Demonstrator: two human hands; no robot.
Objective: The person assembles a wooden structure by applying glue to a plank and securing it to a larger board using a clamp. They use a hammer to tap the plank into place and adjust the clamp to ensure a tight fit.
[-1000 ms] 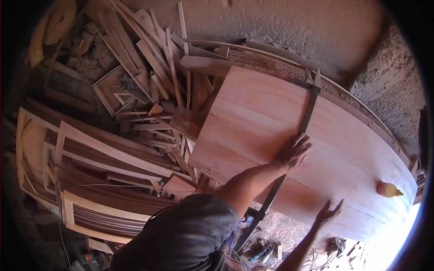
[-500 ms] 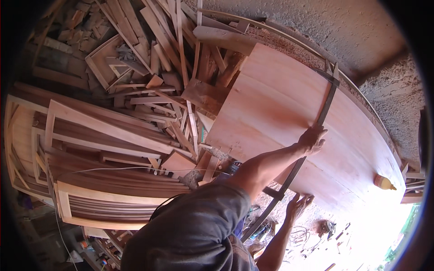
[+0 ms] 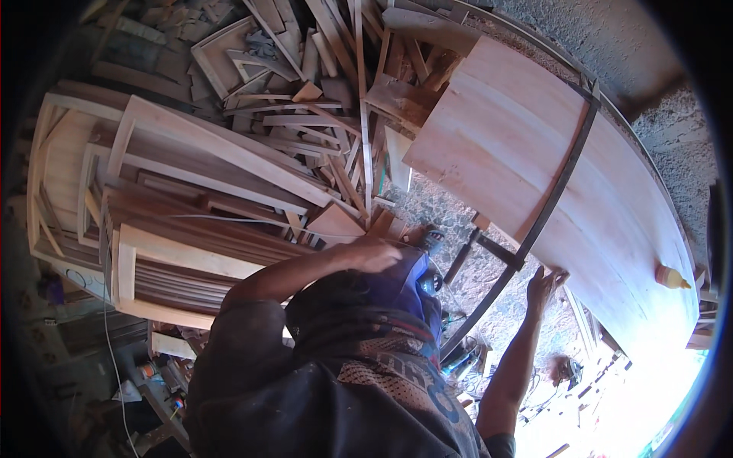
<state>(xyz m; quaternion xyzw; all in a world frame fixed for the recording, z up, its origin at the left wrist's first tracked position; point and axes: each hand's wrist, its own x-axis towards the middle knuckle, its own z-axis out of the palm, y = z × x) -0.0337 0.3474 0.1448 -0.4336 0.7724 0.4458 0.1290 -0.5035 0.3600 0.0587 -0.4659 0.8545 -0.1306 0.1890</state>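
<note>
The left hand [image 3: 374, 254] has left the wooden panel [image 3: 534, 145] and is now resting open-fingered by the chest; the right hand [image 3: 545, 284], grip released, is touching the panel's edge beside the dark strap [image 3: 550, 198].

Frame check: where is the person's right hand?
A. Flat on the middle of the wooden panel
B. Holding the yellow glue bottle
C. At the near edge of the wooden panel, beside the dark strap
C: the right hand touches the wooden panel's near edge beside the dark strap; the yellow glue bottle stands apart, untouched.
</note>
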